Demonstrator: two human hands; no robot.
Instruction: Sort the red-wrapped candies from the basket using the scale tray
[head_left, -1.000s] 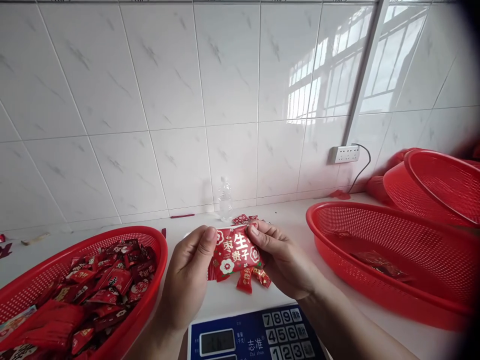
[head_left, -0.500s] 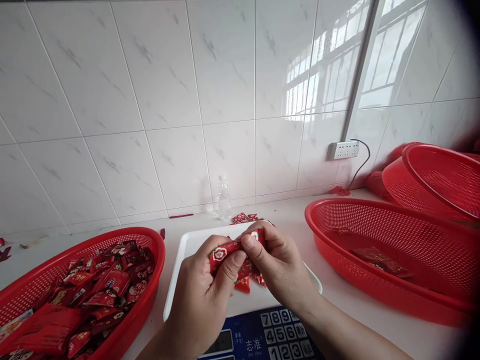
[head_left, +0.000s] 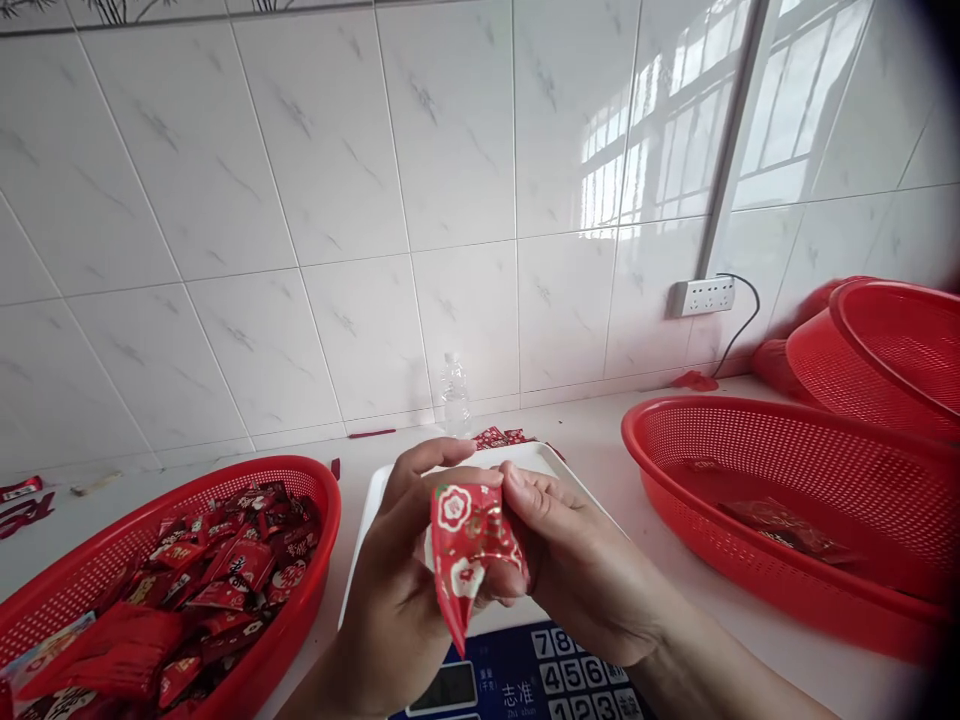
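Both my hands meet over a white tray [head_left: 365, 530] on a blue digital scale [head_left: 517, 670]. Between them is a small red packet [head_left: 480, 535] with white flower prints and gold marks, its lower corner pointing down. My left hand [head_left: 409, 570] is wrapped round the packet's left side, with the forefinger raised over the top. My right hand [head_left: 570, 550] grips the right side, thumb at the upper edge and a fingertip under the front. The hands cover part of the tray and of the scale's keys.
A red basket [head_left: 319, 500] full of small red packets stands on the left. Another red basket [head_left: 720, 440], with a few clear-wrapped items inside, is on the right, and more baskets [head_left: 900, 340] lean behind it. A clear bottle [head_left: 454, 395] stands by the tiled wall.
The packet has turned from lying flat across my fingers to having its printed face towards me and a corner downwards. My left forefinger has lifted. The camera view has shifted slightly.
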